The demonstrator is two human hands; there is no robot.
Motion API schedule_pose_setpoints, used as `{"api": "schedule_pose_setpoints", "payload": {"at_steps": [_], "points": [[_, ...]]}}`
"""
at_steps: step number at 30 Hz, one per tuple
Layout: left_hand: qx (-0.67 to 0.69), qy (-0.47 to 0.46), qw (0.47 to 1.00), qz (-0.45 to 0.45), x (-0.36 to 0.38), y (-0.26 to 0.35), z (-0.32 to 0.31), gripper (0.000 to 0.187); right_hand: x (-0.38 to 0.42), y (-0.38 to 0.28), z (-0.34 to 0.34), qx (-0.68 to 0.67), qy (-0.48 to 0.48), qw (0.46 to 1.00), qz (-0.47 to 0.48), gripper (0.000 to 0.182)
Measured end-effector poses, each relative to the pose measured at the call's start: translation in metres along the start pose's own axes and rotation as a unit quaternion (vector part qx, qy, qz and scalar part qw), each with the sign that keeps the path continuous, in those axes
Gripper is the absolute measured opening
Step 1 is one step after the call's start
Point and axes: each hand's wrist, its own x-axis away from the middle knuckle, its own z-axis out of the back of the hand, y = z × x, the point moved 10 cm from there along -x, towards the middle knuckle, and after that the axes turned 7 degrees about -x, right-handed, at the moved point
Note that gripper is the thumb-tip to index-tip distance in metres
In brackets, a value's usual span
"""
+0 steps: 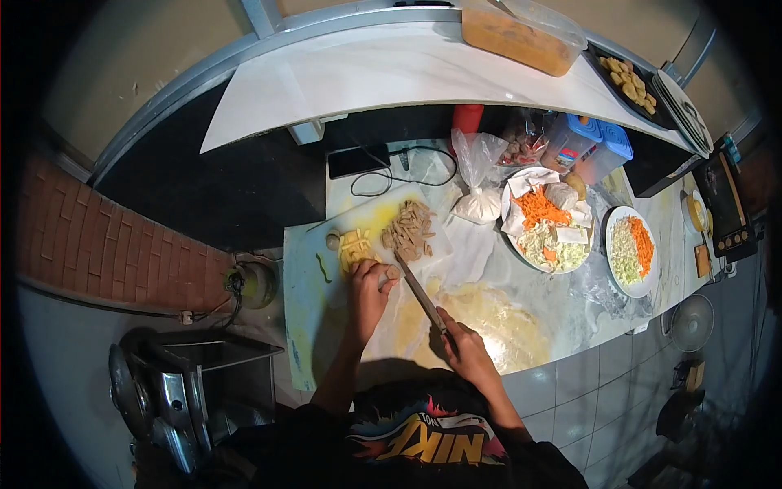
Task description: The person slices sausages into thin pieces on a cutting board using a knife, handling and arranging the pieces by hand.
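Observation:
My right hand (pixel 465 349) is closed round the handle of a long knife (pixel 422 298), whose blade points up and left to the edge of a pile of brownish cut strips (pixel 409 231). My left hand (pixel 371 287) has its fingers closed on a small pale round piece (pixel 392 273), just left of the blade. Beyond its fingertips lie yellow cut strips (pixel 354 245) on the cutting board (pixel 436 220). A small round brownish piece (pixel 333 240) and a green chili (pixel 323 267) are further left.
Right of the board stand a bag of white powder (pixel 479 204), a plate of shredded vegetables (pixel 535 258) and an oval plate (pixel 626 285). A phone (pixel 358 161) with a cable lies behind. A raised shelf (pixel 358 73) holds a plastic tub (pixel 521 37).

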Motion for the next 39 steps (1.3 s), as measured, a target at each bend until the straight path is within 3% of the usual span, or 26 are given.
{"api": "schedule_pose_setpoints", "payload": {"at_steps": [5, 11, 18, 21, 30, 39], "points": [[0.001, 0.030, 1.000, -0.009, 0.005, 0.000, 0.000, 0.036, 0.008, 0.003, -0.004, 0.009, -0.029, 0.999, -0.025, 0.067], [0.049, 0.009, 0.999, -0.008, 0.008, -0.002, -0.006, 0.025, 0.009, 0.001, -0.007, 0.015, -0.044, 0.998, -0.032, 0.068], [-0.007, 0.026, 0.999, -0.017, 0.012, 0.010, 0.004, 0.024, 0.007, 0.006, -0.013, 0.031, -0.063, 0.997, -0.029, 0.072], [-0.040, 0.031, 0.998, -0.023, 0.016, 0.011, 0.004, 0.026, 0.008, 0.010, -0.018, 0.029, -0.123, 0.988, -0.084, 0.070], [-0.106, 0.076, 0.991, -0.002, 0.033, 0.006, -0.013, 0.025, 0.009, 0.015, -0.020, 0.016, -0.122, 0.990, -0.061, 0.071], [-0.112, 0.127, 0.986, 0.002, 0.041, 0.001, -0.017, 0.024, 0.004, 0.010, -0.015, -0.006, -0.119, 0.992, -0.035, 0.088]]}}
